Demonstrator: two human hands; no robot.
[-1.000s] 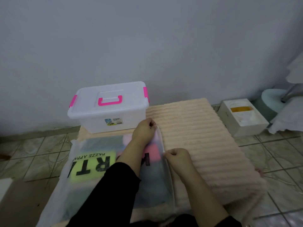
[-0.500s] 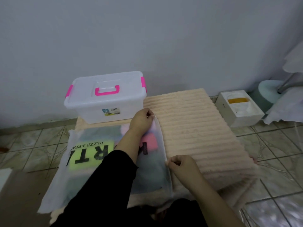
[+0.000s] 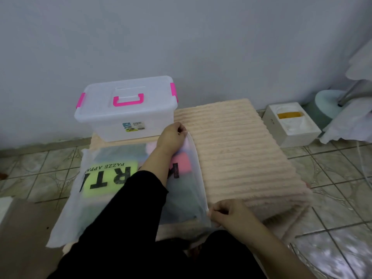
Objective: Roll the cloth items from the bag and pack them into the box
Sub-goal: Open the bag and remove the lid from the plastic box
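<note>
A frosted plastic bag [image 3: 104, 178] with black lettering lies flat on the left of a peach ribbed mat [image 3: 241, 154]. Pink, yellow-green and dark cloth items show through it. My left hand [image 3: 171, 137] pinches the far end of the bag's right-hand zip edge. My right hand [image 3: 227, 214] pinches the near end of that same edge. A clear plastic box [image 3: 124, 111] with a pink handle and pink clips stands behind the bag against the wall, its lid on.
A white box [image 3: 289, 125] with a yellow strip inside sits on the tiled floor at the right. Beside it are a pale round stand base [image 3: 326, 99] and hanging white cloth [image 3: 354, 121]. The wall runs close behind.
My right hand has slid along the bag's edge toward me, away from my left hand. The view has tilted down slightly. My left hand stays at the far corner.
</note>
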